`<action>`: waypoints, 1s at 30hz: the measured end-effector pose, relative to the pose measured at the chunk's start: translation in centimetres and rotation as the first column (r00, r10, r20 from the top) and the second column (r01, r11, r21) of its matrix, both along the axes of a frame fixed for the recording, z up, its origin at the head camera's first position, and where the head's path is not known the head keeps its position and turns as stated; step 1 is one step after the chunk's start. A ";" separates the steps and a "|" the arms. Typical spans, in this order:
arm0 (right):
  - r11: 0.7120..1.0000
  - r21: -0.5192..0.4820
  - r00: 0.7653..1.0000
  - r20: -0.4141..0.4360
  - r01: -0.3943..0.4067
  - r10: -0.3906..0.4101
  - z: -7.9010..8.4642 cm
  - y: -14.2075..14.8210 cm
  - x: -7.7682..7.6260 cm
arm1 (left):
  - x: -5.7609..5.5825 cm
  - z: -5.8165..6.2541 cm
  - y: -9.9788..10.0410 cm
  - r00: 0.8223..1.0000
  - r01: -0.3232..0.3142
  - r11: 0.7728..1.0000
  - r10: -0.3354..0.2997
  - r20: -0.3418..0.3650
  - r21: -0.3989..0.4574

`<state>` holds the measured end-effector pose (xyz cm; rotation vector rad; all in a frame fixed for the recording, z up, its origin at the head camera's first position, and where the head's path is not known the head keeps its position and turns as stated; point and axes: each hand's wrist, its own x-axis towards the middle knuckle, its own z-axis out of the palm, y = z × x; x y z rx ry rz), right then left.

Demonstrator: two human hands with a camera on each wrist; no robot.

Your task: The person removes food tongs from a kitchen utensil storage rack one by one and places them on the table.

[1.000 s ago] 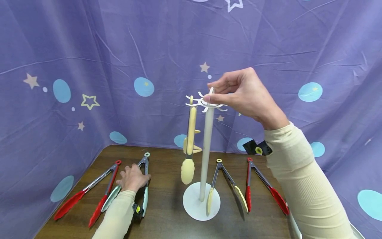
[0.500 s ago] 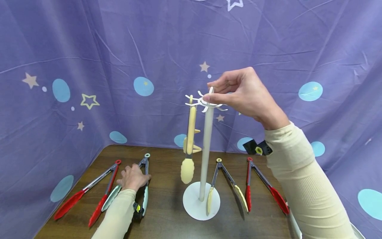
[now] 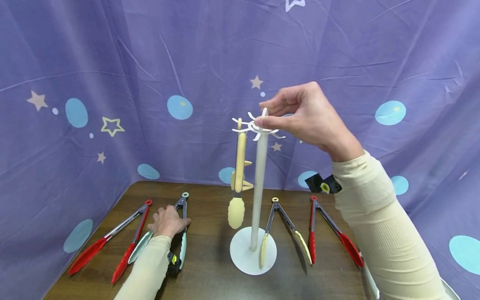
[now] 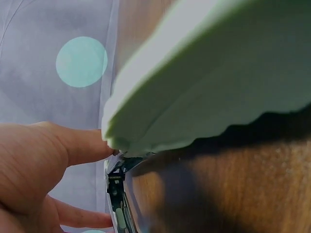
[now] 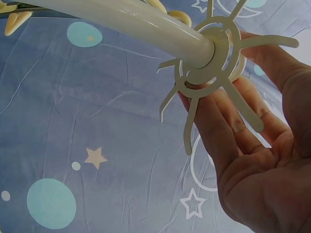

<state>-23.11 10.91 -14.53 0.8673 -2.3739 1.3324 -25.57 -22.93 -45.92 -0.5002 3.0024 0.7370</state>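
My left hand [image 3: 167, 222] grips the mint-tipped tongs [image 3: 183, 246], which lie spread on the table, thumb at one arm and fingers at the other. In the left wrist view a mint tong head [image 4: 194, 92] looms close, beside the thumb. My right hand [image 3: 313, 121] pinches the top of the white hook stand [image 3: 259, 187]. From below, the right wrist view shows its ring of curved hooks [image 5: 245, 104] with fingers behind it. Yellow tongs [image 3: 236, 212] hang from the stand's left side; their far parts are partly hidden.
Red tongs [image 3: 90, 255] lie spread at the left. Yellow-tipped tongs [image 3: 286, 225] lie right of the pole, one tip over the round base [image 3: 240, 256]. More red tongs [image 3: 350, 250] lie farther right, beside a white object [image 3: 370, 283] partly behind my sleeve. A purple curtain [image 3: 210, 50] surrounds the wooden table [image 3: 210, 279].
Both hands stay in the same places and the tongs have not moved. Only a very slight shift of the whole head view shows.
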 end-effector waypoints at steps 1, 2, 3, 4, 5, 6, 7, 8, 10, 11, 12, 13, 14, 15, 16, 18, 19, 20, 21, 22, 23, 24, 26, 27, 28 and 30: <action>1.000 0.001 1.000 -0.001 0.001 -0.001 0.0 0.0 0.0 | 0.0 0.0 0.0 1.000 0.002 1.000 -0.002 0.000 -0.002; 1.000 0.002 1.000 -0.003 0.001 -0.001 0.0 0.0 0.0 | 0.0 0.1 0.0 1.000 0.003 1.000 -0.003 0.002 -0.003; 1.000 0.004 1.000 -0.005 0.002 -0.002 0.0 0.0 0.0 | -0.1 0.1 0.0 1.000 0.004 1.000 -0.004 0.006 -0.005; 1.000 0.005 1.000 -0.006 0.002 -0.002 0.0 0.0 0.0 | -0.1 0.1 0.0 1.000 0.005 1.000 -0.005 0.009 -0.007; 1.000 0.007 1.000 -0.006 0.002 -0.002 0.1 0.0 0.0 | -0.1 0.1 0.0 1.000 0.006 1.000 -0.006 0.012 -0.009; 1.000 0.008 1.000 -0.007 0.002 -0.001 0.1 0.0 0.0 | -0.1 0.1 0.0 1.000 0.006 1.000 -0.006 0.016 -0.010; 1.000 0.010 1.000 -0.005 0.001 -0.001 0.1 0.0 0.1 | -0.1 0.1 0.0 1.000 0.007 1.000 -0.007 0.020 -0.011; 1.000 0.011 1.000 -0.005 0.001 -0.001 0.1 0.0 0.1 | -0.1 0.1 0.0 1.000 0.007 1.000 -0.007 0.023 -0.013; 1.000 0.014 1.000 -0.005 0.001 -0.001 0.1 0.0 0.2 | -0.2 0.1 0.0 1.000 0.008 1.000 -0.007 0.028 -0.015; 1.000 0.015 1.000 -0.005 0.001 -0.001 0.1 0.0 0.2 | -0.2 0.1 -0.1 1.000 0.008 1.000 -0.007 0.030 -0.016; 1.000 0.015 1.000 -0.007 0.002 -0.002 0.1 0.0 0.2 | -0.2 0.0 -0.1 0.999 0.007 1.000 -0.007 0.034 -0.016; 1.000 0.015 1.000 -0.008 0.002 -0.002 0.1 0.0 0.2 | -0.3 0.0 -0.1 0.999 0.007 1.000 -0.006 0.038 -0.017; 1.000 0.015 1.000 -0.010 0.003 -0.003 0.1 0.0 0.2 | -0.3 -0.1 -0.1 0.999 0.007 1.000 -0.006 0.041 -0.017; 1.000 0.016 1.000 -0.012 0.003 -0.003 0.1 0.0 0.2 | -0.4 -0.1 -0.1 0.999 0.008 1.000 -0.007 0.043 -0.016; 1.000 0.016 1.000 -0.014 0.004 -0.004 0.1 0.0 0.2 | -0.4 -0.1 -0.1 0.999 0.008 1.000 -0.007 0.045 -0.016; 1.000 0.017 1.000 -0.016 0.005 -0.005 0.1 0.0 0.2 | -0.5 -0.1 -0.1 0.999 0.010 1.000 -0.009 0.047 -0.015; 1.000 0.017 1.000 -0.018 0.006 -0.005 0.1 0.0 0.2 | -0.5 -0.2 -0.1 0.999 0.010 1.000 -0.010 0.047 -0.015; 1.000 0.018 1.000 -0.019 0.006 -0.005 0.1 0.0 0.2 | -0.5 -0.2 -0.1 0.999 0.011 1.000 -0.010 0.047 -0.015; 1.000 0.019 1.000 -0.020 0.006 -0.005 0.1 0.0 0.2 | -0.5 -0.1 -0.1 0.999 0.010 1.000 -0.010 0.048 -0.015; 1.000 0.021 1.000 -0.023 0.007 -0.006 0.1 0.0 0.2 | -0.5 -0.2 -0.1 0.999 0.009 1.000 -0.008 0.047 -0.015; 1.000 0.023 1.000 -0.023 0.008 -0.007 0.1 0.0 0.2 | -0.5 -0.2 -0.1 0.999 0.008 1.000 -0.007 0.047 -0.017; 1.000 0.025 1.000 -0.024 0.010 -0.009 0.1 0.0 0.2 | -0.5 -0.2 -0.1 0.999 0.008 1.000 -0.007 0.047 -0.019; 0.999 0.030 1.000 -0.026 0.014 -0.013 0.0 0.0 0.2 | -0.4 -0.2 -0.1 0.999 0.007 1.000 -0.006 0.049 -0.021; 0.999 0.033 1.000 -0.027 0.017 -0.016 0.0 0.0 0.2 | -0.4 -0.2 -0.1 0.999 0.007 1.000 -0.006 0.049 -0.021; 0.999 0.034 0.999 -0.027 0.019 -0.018 0.0 0.0 0.2 | -0.4 -0.1 -0.1 0.999 0.007 1.000 -0.006 0.047 -0.021; 0.999 0.035 0.999 -0.030 0.021 -0.020 0.0 0.0 0.2 | -0.3 -0.1 -0.1 0.999 0.008 1.000 -0.007 0.045 -0.021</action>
